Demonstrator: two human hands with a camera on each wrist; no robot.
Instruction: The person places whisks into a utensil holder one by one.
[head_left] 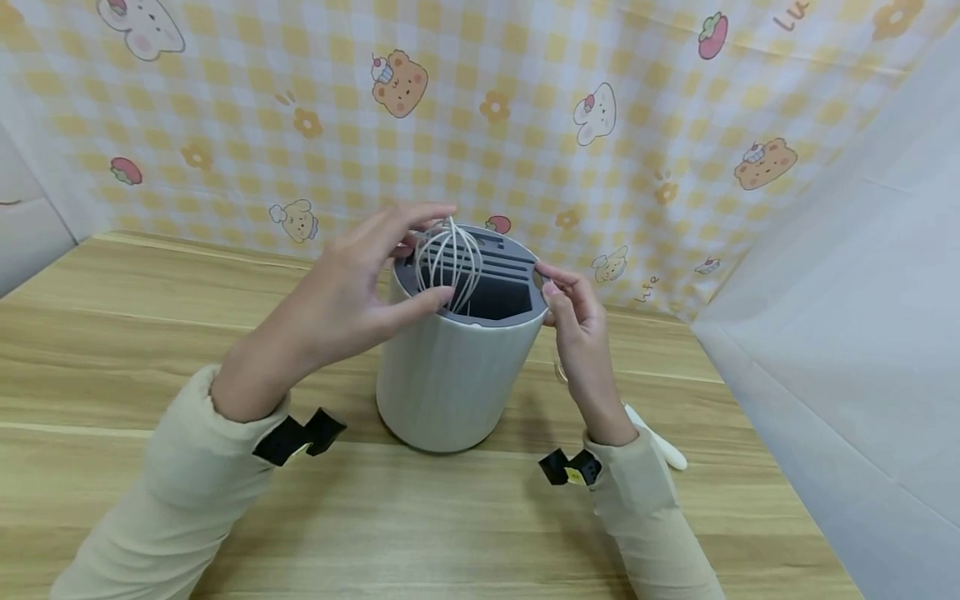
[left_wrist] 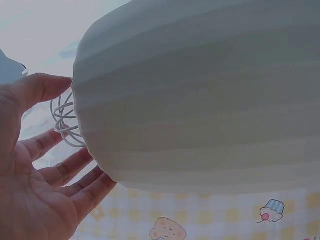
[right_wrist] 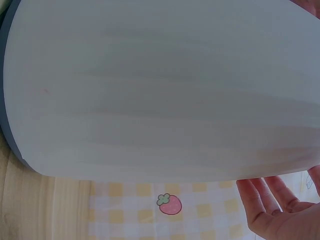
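Note:
A white, ribbed utensil holder [head_left: 450, 383] with a dark grey slotted top [head_left: 517, 265] stands on the table. From its large front opening rises a whisk [head_left: 450, 258], wire loops up; its handle is hidden inside. My left hand [head_left: 352, 275] spans the top's left side, thumb in front of the whisk and fingers behind. In the left wrist view the fingers are spread, tips right at the rim, with the whisk's wires [left_wrist: 65, 122] showing between. My right hand [head_left: 581, 333] pinches the right rim beside a round hole, thumb on top and fingers outside.
A white-handled utensil [head_left: 660, 442] lies on the wooden table [head_left: 420, 525], partly hidden behind my right wrist. A yellow checked cloth [head_left: 495, 158] with cartoon prints hangs behind the holder. A pale wall panel [head_left: 847, 317] borders the table at the right.

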